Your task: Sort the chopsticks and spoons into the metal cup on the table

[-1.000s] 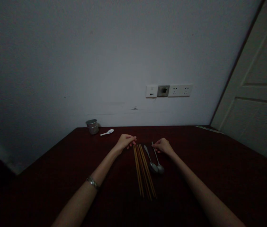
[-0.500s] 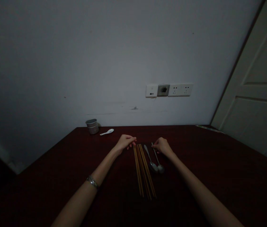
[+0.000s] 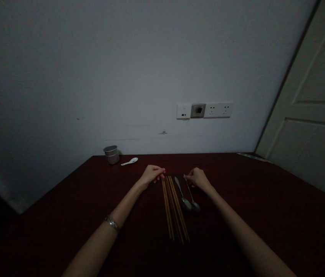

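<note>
Right hand (image 3: 197, 177): thumb and fingertips pinch the handle end of the outer metal spoon (image 3: 195, 207); its bowl points towards the person, so that end seems held to set its angle.
Left hand (image 3: 152, 174): fingers loosely curled at the chopsticks' far ends, perhaps to steady or even them; whether it grips one, I cannot tell.
Chopsticks (image 3: 166, 207): lengthwise on the table (image 3: 266, 200), far ends nearly level, likely for easy lining up.
Inner metal spoon (image 3: 186, 204): between chopsticks and outer spoon, bowl facing the same way, matching the row.
White soup spoon (image 3: 130, 161): well apart, beside the upright metal cup (image 3: 112, 156).
</note>
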### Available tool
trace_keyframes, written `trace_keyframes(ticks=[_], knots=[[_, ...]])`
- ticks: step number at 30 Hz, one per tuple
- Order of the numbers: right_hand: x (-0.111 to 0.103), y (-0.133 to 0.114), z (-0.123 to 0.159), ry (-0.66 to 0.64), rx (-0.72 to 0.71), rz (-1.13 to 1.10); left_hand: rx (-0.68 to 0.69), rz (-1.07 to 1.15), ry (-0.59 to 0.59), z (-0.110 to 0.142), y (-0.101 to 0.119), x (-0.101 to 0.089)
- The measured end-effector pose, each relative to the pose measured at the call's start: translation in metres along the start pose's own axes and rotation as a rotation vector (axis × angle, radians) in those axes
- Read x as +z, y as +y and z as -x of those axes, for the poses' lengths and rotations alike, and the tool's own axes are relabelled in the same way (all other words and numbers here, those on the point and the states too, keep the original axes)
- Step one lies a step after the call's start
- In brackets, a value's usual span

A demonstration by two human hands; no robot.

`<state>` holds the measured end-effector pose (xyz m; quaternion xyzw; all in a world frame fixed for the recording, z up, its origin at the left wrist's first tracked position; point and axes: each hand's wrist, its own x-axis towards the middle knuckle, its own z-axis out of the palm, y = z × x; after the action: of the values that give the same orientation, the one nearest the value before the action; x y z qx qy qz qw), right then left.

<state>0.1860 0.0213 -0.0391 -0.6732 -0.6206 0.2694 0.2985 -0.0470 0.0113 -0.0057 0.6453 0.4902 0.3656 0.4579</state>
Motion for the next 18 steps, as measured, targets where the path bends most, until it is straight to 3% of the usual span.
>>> trace_keyframes(ticks=[12,18], knots=[[-0.017,0.043,-0.008,0.207,-0.089,-0.052,-0.007,-0.007,0.067,-0.001,0.001,-0.007],[-0.014,0.046,-0.008,0.238,-0.099,-0.115,-0.025,-0.02,0.075,0.0,0.001,-0.008]])
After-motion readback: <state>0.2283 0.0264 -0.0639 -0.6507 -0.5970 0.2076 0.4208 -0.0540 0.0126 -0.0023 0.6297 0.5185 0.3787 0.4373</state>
